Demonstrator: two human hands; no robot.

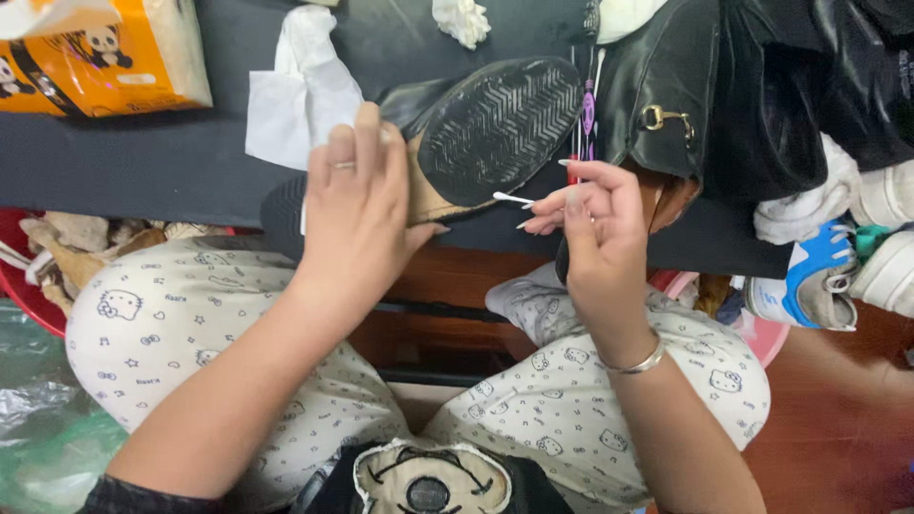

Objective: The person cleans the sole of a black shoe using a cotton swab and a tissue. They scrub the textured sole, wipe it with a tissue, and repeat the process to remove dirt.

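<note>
While in left hand [357,205], zigzag-ridged sole [500,128]

Top left corner, one soft orange tissue pack [100,52] lying on the dark table [143,157], cartoon pandas printed on its side, pale tissue showing through its clear right end, partly cropped.

An orange tissue pack [105,57], crumpled tissue [463,19] and blue-white sneaker [809,281] lie nearby.
</note>
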